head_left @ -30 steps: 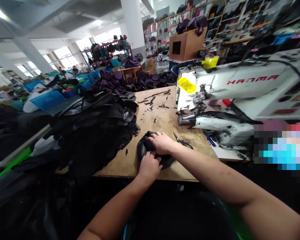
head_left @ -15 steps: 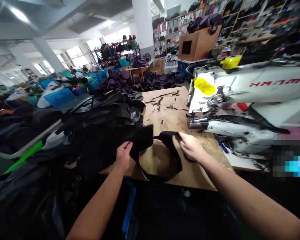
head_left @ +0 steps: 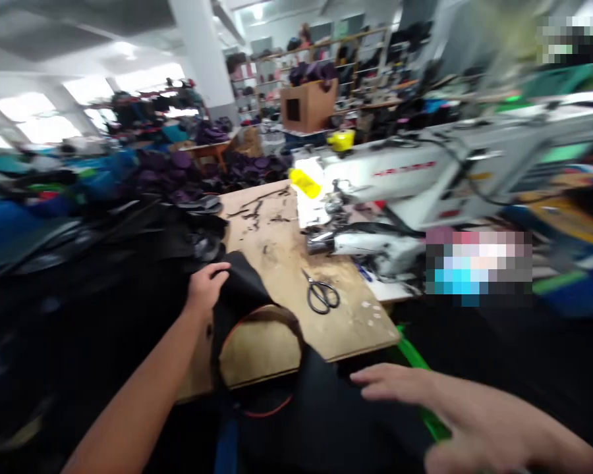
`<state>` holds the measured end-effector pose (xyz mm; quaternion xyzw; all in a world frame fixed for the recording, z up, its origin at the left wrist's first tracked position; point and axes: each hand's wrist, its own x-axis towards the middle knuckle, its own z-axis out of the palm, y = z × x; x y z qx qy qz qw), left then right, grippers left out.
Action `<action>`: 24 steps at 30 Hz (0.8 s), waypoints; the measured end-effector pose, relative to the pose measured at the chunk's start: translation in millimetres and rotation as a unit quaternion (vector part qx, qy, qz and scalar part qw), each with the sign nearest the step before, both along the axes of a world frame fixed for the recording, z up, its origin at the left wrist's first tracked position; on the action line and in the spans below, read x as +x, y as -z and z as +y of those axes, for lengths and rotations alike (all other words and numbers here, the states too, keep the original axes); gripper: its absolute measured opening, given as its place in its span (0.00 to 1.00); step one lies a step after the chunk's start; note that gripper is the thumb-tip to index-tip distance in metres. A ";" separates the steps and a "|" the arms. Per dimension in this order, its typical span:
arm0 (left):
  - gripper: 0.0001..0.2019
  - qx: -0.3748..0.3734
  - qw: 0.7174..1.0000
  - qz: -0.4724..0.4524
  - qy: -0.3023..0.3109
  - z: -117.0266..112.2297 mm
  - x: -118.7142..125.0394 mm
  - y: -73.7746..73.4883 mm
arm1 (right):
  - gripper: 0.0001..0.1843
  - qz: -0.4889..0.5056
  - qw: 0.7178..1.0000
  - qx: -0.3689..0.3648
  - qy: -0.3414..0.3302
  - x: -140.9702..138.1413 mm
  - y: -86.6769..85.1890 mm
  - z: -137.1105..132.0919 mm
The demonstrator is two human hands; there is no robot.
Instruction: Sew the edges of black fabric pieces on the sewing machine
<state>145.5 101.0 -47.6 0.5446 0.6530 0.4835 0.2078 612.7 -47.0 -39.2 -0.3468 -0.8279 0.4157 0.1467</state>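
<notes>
My left hand [head_left: 205, 286] is closed on the upper edge of a black fabric piece [head_left: 240, 293] over the left side of the wooden table [head_left: 286, 257]. The piece hangs in a loop with a thin red edge down past the table's front edge. My right hand [head_left: 405, 385] is low at the right, below the table's front corner, fingers stretched out flat and holding nothing, its tips near the dark fabric hanging there. The picture is blurred by motion.
Black scissors [head_left: 320, 294] lie on the table to the right of the fabric. A white sewing machine [head_left: 400, 178] stands at the table's right. A heap of black pieces [head_left: 143, 243] covers the left. Scraps lie at the table's far end. Shelves and a cardboard box [head_left: 306, 105] stand behind.
My right hand let go of the fabric and dropped down to the right, off the table. My left hand kept its grip. The view swung to the right and the scissors came into sight.
</notes>
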 end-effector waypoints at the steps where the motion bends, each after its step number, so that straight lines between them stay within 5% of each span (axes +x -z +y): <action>1: 0.15 -0.006 1.000 -0.004 0.002 8.7 6.2 -1.5 | 0.31 -0.020 0.998 -0.042 0.048 15.9 6.5 -0.4; 3: 0.19 -0.001 1.000 -0.010 0.020 23.8 20.8 -4.4 | 0.27 -0.089 0.970 -0.023 0.227 54.1 29.6 3.6; 6: 0.21 0.012 0.997 -0.026 0.073 34.0 46.8 -12.2 | 0.32 -0.263 0.839 0.132 0.458 117.2 75.4 8.7; 8: 0.21 -0.002 0.993 -0.046 0.108 33.4 63.3 -19.7 | 0.36 -0.343 0.749 0.163 0.542 149.4 99.2 7.1; 10: 0.23 -0.032 0.989 -0.057 0.132 31.7 75.0 -27.5 | 0.34 -0.392 0.720 0.147 0.554 167.2 109.7 2.2; 13: 0.23 -0.071 0.987 -0.019 0.146 32.3 79.2 -38.5 | 0.21 -0.429 0.755 0.120 0.481 169.3 98.8 -7.6; 17: 0.18 -0.116 0.974 0.050 0.188 31.9 72.1 -52.4 | 0.13 -0.421 0.803 0.028 0.420 137.3 53.7 -7.6; 20: 0.18 -0.179 0.956 0.053 0.228 25.5 74.8 -61.8 | 0.13 -0.293 0.874 0.052 0.385 84.5 13.6 13.6; 24: 0.23 -0.250 0.934 -0.052 0.251 17.7 89.9 -77.9 | 0.21 -0.168 0.882 0.172 0.405 -25.8 -32.7 56.4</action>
